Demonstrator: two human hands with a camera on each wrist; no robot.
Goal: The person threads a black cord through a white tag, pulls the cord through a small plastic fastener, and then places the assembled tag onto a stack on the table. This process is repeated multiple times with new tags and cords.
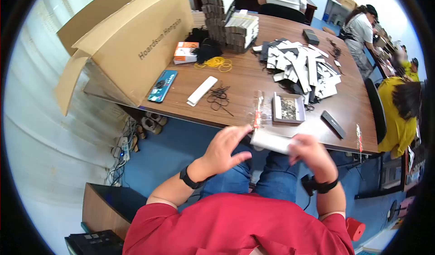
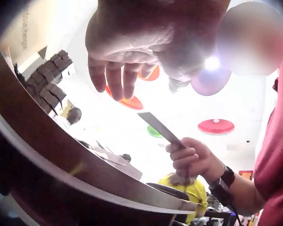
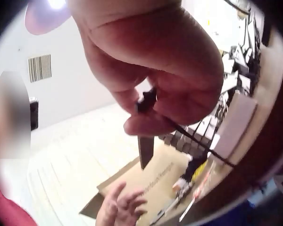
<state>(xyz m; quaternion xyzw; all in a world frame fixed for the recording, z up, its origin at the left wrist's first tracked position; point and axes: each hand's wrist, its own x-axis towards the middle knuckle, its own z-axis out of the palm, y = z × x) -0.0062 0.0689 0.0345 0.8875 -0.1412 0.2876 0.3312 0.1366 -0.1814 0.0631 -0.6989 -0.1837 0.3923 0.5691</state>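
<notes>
The right hand point(image 1: 312, 154) pinches one end of a flat white strip point(image 1: 272, 140) over the table's front edge. In the right wrist view that hand point(image 3: 155, 75) grips the strip, seen edge-on point(image 3: 145, 150), and a dark cord point(image 3: 203, 145) trails from its fingers. The left hand point(image 1: 225, 150) is by the strip's other end, holding nothing, its fingers extended and thumb apart. In the left wrist view the left hand point(image 2: 137, 42) hangs apart from the strip point(image 2: 159, 128).
On the table point(image 1: 244, 78) are an open small box point(image 1: 302, 109) of tiny parts, a black bar point(image 1: 333, 124), a pile of white and black strips point(image 1: 299, 67), black cords point(image 1: 219, 97), a white strip point(image 1: 202, 91) and a blue packet point(image 1: 162, 86). A large carton point(image 1: 140, 42) stands left.
</notes>
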